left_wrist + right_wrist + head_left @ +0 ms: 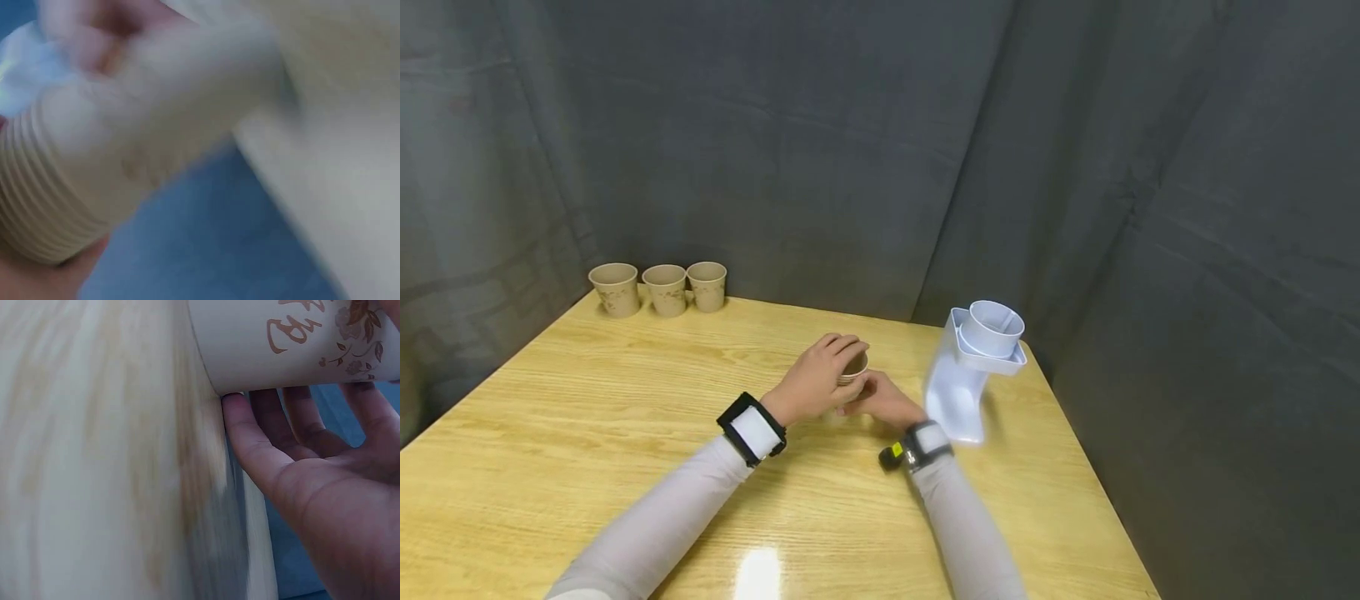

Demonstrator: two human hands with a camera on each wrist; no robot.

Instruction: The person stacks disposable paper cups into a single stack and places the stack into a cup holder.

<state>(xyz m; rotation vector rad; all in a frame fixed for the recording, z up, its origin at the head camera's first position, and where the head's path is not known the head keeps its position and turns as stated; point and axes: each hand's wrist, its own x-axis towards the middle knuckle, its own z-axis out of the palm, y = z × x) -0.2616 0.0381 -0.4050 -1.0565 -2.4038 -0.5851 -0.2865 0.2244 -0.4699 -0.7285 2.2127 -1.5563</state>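
Note:
A stack of paper cups (855, 367), beige with a brown floral print, stands between my two hands near the middle of the table. My left hand (817, 379) grips it at the top, fingers over the rim. In the left wrist view the stacked rims (37, 187) lie against that hand's palm, and the picture is blurred. Lower down, my right hand (883, 398) holds the stack near its base. The right wrist view has the thumb (240, 415) at the bottom edge of the printed cup (281, 344), with the other fingers reaching behind it.
Three matching paper cups (664, 292) stand in a row at the table's far left corner. To the right of my hands is a white plastic stand (958, 392) with a round holder (992, 331) on top. Dark curtains hang behind the wooden table (587, 442) and along its sides.

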